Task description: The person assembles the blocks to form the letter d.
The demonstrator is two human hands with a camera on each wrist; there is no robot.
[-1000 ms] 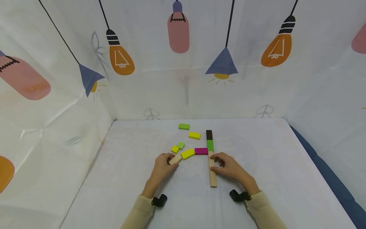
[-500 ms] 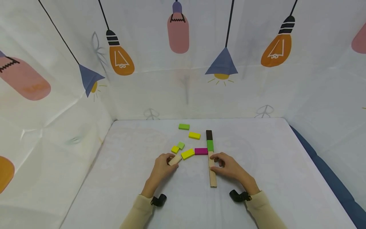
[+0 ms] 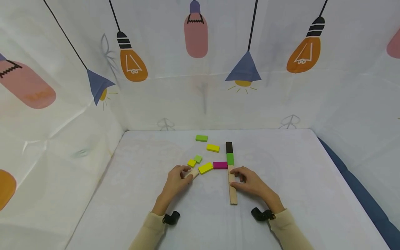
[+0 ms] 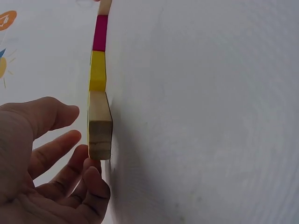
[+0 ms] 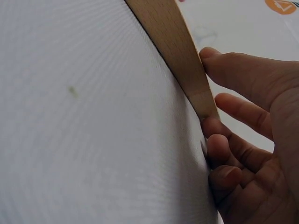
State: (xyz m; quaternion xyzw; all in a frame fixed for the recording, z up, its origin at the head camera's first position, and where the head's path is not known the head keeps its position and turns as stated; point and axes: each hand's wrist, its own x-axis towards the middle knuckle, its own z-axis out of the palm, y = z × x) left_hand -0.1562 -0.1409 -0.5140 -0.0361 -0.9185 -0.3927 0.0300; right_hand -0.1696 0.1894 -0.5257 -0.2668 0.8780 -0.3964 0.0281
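Observation:
A long bare wooden strip (image 3: 232, 190) lies on the white table (image 3: 297, 166), in line with a green block (image 3: 230, 159) and a dark brown block (image 3: 229, 147) beyond it. My right hand (image 3: 251, 183) rests against the strip's right edge with thumb and fingertips (image 5: 219, 140), not wrapped round it. A short bare wooden block (image 3: 194, 173) lies end to end with a yellow block (image 3: 205, 168) and a magenta block (image 3: 220, 165). My left hand (image 3: 176, 179) touches the short block's (image 4: 100, 123) near end with its fingertips (image 4: 91, 170), thumb apart.
Loose blocks lie farther back: a small yellow one (image 3: 191, 163), a small green one (image 3: 197, 158), a yellow one (image 3: 213, 148) and a green one (image 3: 201, 138). Printed fabric walls (image 3: 200, 86) close in the table's back and sides. A dark blue edge (image 3: 359, 194) runs along the right.
My left hand has nudged the short wooden block slightly up and right, against the yellow block. The right hand and the strip have stayed put.

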